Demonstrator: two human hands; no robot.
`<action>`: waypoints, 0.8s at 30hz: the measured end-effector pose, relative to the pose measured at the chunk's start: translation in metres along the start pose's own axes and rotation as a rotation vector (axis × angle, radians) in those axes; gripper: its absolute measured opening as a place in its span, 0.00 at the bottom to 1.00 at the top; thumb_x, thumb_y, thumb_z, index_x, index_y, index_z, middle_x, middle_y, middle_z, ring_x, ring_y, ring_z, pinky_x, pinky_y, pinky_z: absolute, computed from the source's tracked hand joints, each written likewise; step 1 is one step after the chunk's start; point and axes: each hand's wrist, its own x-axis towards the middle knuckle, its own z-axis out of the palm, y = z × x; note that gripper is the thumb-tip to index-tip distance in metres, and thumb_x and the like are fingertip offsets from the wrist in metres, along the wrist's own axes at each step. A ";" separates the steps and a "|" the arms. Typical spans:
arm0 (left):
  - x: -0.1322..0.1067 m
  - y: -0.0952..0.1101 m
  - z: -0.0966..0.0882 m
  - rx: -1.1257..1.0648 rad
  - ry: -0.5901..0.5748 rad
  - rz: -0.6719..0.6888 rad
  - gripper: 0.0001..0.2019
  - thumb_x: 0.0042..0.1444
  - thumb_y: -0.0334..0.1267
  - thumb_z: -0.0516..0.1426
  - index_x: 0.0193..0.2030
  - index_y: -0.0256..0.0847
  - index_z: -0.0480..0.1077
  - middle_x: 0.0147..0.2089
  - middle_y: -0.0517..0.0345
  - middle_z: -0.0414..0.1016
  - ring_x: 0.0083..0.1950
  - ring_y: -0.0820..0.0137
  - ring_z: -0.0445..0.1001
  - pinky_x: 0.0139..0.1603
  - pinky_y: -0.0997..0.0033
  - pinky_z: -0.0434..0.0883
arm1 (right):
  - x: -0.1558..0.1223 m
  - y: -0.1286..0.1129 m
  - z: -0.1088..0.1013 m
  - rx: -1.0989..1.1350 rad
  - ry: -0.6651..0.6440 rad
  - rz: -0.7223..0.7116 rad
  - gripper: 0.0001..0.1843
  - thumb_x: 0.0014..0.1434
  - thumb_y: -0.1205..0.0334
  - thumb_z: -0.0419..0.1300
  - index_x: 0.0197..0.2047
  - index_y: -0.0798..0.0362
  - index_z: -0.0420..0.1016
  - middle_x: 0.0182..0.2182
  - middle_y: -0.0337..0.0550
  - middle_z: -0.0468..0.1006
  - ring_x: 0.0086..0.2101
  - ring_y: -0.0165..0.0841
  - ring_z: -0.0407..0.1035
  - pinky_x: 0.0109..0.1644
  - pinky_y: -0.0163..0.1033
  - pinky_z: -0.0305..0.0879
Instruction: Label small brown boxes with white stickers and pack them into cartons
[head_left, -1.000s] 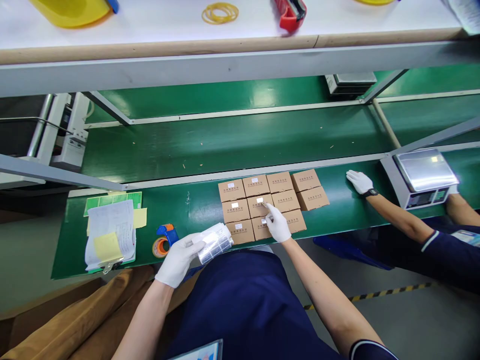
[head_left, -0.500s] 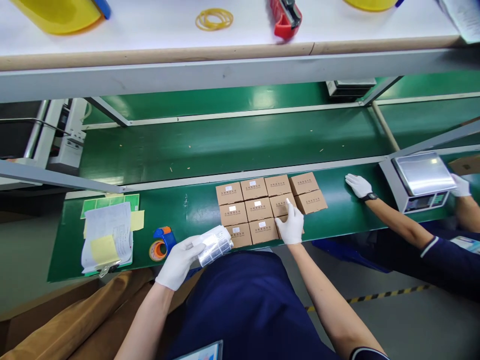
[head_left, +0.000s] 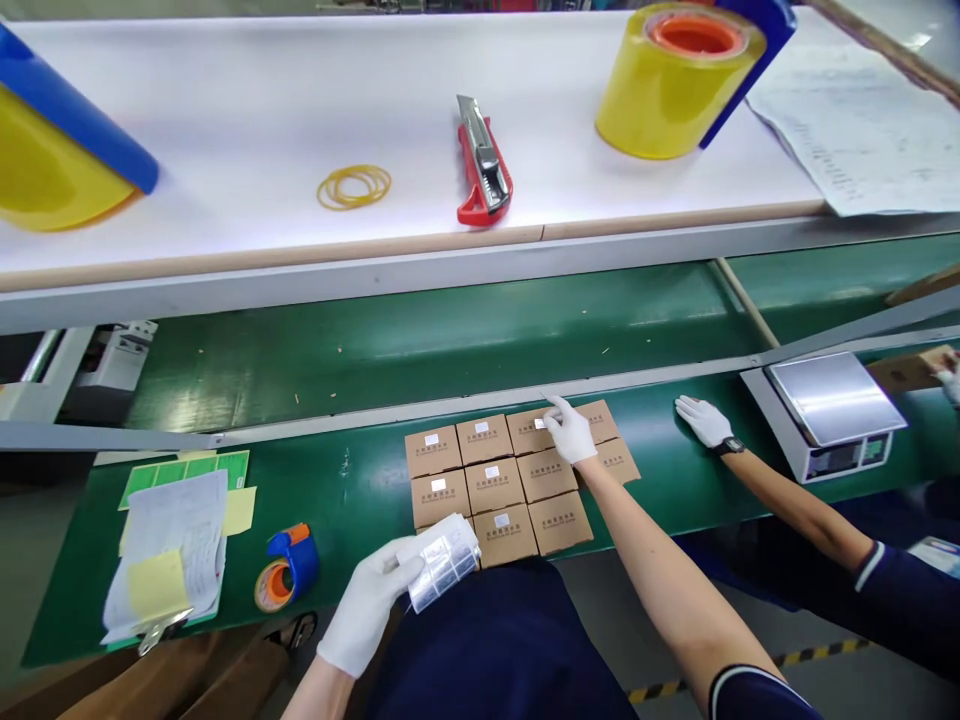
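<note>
My left hand (head_left: 375, 595), in a white glove, grips a strip of silver labels (head_left: 444, 568) in front of my body. My gloved right hand (head_left: 571, 432) is over the back row of small brown cardboard boxes (head_left: 493, 486). Its thumb and fingertips meet a small white label (head_left: 540, 424) at the third box of that row; whether the label is fully stuck down I cannot tell. Several boxes bear similar white labels, while the front right box (head_left: 561, 522) shows none. My right hand and forearm partly cover the boxes at the right.
Left of the boxes lie an orange-and-blue tape dispenser (head_left: 289, 568) and a clipboard with papers (head_left: 169, 550). A co-worker's gloved hand (head_left: 703, 420) rests near a scale (head_left: 832, 410). Overhead, a white shelf (head_left: 247, 130) carries a red utility knife (head_left: 484, 165), rubber bands and yellow tape rolls.
My right hand has moved from the front right boxes to the back row, where a white label now shows on the third box. My left hand keeps the label strip. The view has tilted up.
</note>
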 end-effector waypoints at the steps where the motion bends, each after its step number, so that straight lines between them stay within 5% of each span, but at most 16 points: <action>1: 0.002 0.002 0.002 0.002 0.007 -0.003 0.25 0.55 0.48 0.69 0.58 0.39 0.80 0.58 0.45 0.82 0.64 0.45 0.75 0.68 0.47 0.70 | 0.010 0.001 0.003 -0.003 -0.017 -0.005 0.28 0.59 0.62 0.54 0.63 0.52 0.72 0.38 0.42 0.82 0.39 0.37 0.75 0.51 0.44 0.72; 5: 0.011 0.010 0.004 0.003 0.026 -0.045 0.25 0.54 0.50 0.70 0.57 0.41 0.81 0.59 0.45 0.82 0.63 0.45 0.76 0.65 0.49 0.72 | 0.030 0.008 0.014 -0.005 -0.077 -0.023 0.26 0.57 0.63 0.55 0.59 0.51 0.75 0.33 0.38 0.80 0.36 0.36 0.74 0.49 0.43 0.72; 16: 0.029 0.028 -0.001 -0.012 -0.004 -0.124 0.24 0.53 0.52 0.69 0.55 0.45 0.82 0.56 0.47 0.83 0.59 0.46 0.79 0.59 0.52 0.76 | 0.025 0.010 0.025 -0.057 -0.055 -0.026 0.24 0.60 0.63 0.52 0.59 0.51 0.75 0.35 0.40 0.80 0.37 0.37 0.75 0.51 0.45 0.72; 24: 0.030 0.019 -0.008 -0.018 -0.002 -0.123 0.24 0.54 0.51 0.69 0.56 0.45 0.81 0.57 0.48 0.83 0.61 0.46 0.78 0.62 0.49 0.75 | 0.025 0.009 0.031 -0.139 -0.052 -0.033 0.25 0.61 0.66 0.52 0.60 0.50 0.74 0.38 0.41 0.81 0.39 0.38 0.75 0.51 0.44 0.71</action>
